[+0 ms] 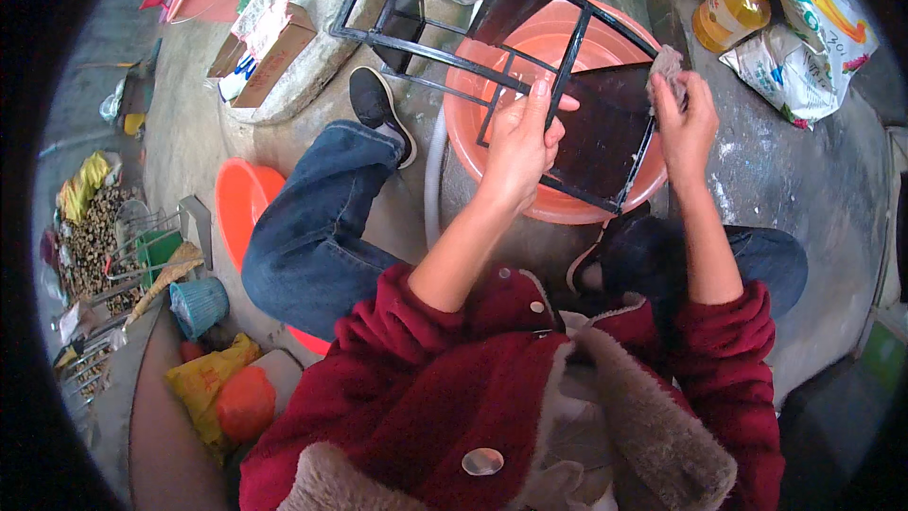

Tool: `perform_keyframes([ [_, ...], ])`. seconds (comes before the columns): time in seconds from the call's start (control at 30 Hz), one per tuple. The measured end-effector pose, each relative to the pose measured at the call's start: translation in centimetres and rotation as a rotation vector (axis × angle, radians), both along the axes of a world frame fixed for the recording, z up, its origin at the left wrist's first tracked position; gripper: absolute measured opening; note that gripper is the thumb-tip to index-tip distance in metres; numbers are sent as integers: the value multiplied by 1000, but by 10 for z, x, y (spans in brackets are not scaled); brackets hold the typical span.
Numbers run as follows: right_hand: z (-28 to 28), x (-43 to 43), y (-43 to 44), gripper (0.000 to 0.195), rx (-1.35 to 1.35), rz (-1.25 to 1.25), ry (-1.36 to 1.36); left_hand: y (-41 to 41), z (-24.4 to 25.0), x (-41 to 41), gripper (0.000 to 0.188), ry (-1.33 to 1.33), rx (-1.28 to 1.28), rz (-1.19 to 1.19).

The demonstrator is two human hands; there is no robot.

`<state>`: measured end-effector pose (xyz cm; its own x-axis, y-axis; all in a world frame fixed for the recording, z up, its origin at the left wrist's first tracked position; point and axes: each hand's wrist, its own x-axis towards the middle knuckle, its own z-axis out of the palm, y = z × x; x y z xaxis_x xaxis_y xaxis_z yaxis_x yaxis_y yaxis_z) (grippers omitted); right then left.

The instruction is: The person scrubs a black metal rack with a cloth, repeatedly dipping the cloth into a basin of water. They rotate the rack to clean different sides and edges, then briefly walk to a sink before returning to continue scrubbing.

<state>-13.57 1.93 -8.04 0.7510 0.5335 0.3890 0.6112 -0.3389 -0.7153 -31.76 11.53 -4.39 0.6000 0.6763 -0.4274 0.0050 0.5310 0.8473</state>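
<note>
A black rack with a slim bar frame and dark panels [603, 128] is held tilted over a pink-orange plastic basin [468, 149]. My left hand [525, 135] grips one of its bars near the middle, thumb on top. In my right hand [684, 121] is a crumpled greyish-brown cloth [668, 71], pressed against the rack's right edge bar. The basin stands on the floor between my legs, and the rack hides much of its inside.
A bottle of yellow liquid [734, 11] and printed plastic bags [801, 64] lie at the upper right. An open cardboard box [273, 64] is at the upper left. A grey hose [434, 170] runs beside the basin. An orange basin [245, 202] and a blue basket [198, 305] stand left.
</note>
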Motion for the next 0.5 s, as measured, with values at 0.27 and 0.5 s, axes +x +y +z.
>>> perform_keyframes([
  [0.27, 3, -92, -51, 23, -94, 166, -28, 13, 9, 1, 43, 16, -26, -12],
  [0.5, 1, 5, 16, 22, -67, -9, -257, 13, 6, -4, 42, -6, -33, -82],
])
